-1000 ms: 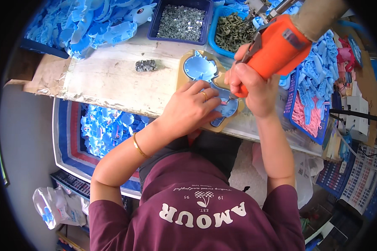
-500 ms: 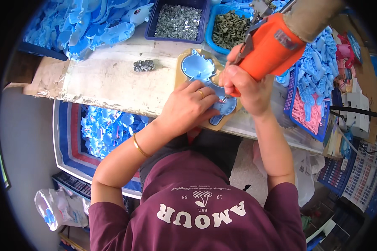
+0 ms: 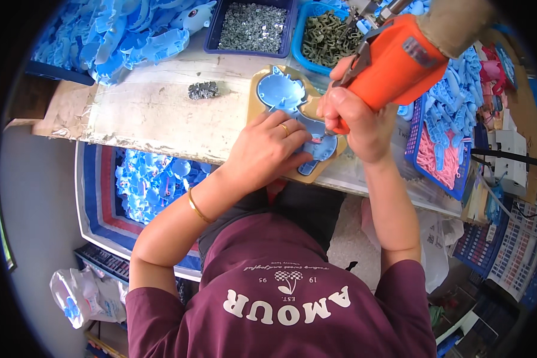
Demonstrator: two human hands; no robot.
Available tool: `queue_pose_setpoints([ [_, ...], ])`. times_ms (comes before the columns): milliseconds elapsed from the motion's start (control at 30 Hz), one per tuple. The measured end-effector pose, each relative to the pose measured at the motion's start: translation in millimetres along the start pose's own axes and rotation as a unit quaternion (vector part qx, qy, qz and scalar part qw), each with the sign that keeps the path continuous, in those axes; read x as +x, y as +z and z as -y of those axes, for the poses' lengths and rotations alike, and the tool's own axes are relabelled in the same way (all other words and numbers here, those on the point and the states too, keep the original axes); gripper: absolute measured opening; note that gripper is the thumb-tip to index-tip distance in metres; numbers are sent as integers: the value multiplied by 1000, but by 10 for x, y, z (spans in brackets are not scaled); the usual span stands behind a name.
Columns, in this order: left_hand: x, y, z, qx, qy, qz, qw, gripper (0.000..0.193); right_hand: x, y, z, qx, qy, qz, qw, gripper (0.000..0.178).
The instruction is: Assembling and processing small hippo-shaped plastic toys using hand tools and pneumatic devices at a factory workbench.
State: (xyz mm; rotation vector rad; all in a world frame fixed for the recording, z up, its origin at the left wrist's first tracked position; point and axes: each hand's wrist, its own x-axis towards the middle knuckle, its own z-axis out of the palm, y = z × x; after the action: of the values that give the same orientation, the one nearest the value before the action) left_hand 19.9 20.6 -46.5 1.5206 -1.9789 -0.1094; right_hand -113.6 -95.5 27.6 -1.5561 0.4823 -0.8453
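Observation:
A blue plastic shell, with a round end and a longer body, lies hollow side up in a tan holding block at the table's near edge. Across its middle rests my left hand, fingers bent and pressing on the body part. A small pink bit shows by those fingertips. My right hand is wrapped round an orange power screwdriver with a metal lever. It leans up to the right, its tip low over the shell's right side; whether the tip touches cannot be made out.
A small clump of metal parts lies left of the block. Behind are a tray of silvery parts, a blue basket of brownish metal clips and piled blue shells. Rightward stands a basket of pink pieces; below left, a lined bin.
The screwdriver and my right hand have shifted slightly to the right, and the tip has moved away from my left fingertips. My left hand stays on the shell.

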Motion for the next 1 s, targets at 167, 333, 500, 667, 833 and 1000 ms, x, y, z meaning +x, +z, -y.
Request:
queue_pose_setpoints([
  [167, 0, 5, -2, -2, 0, -4, 1000, 27, -37, -32, -38, 10, -22, 3, 1000, 24],
  [333, 5, -10, -9, 1, -4, -1, 1000, 27, -35, 10, 9, 5, -19, -1, 1000, 25],
  [500, 4, -4, -10, 0, -4, -5, 1000, 27, -37, -5, 9, -6, -17, -1, 1000, 25],
  [667, -1, -2, -7, 8, -2, -4, 1000, 27, -18, -4, -1, 3, -28, -12, 1000, 27],
  [833, 0, -7, -12, 5, -4, -2, 1000, 27, -24, -2, 5, 12, -27, -17, 999, 26],
  [1000, -3, -7, -13, 9, -5, 1, 1000, 26, -26, 17, 6, 17, -25, -20, 999, 26],
])
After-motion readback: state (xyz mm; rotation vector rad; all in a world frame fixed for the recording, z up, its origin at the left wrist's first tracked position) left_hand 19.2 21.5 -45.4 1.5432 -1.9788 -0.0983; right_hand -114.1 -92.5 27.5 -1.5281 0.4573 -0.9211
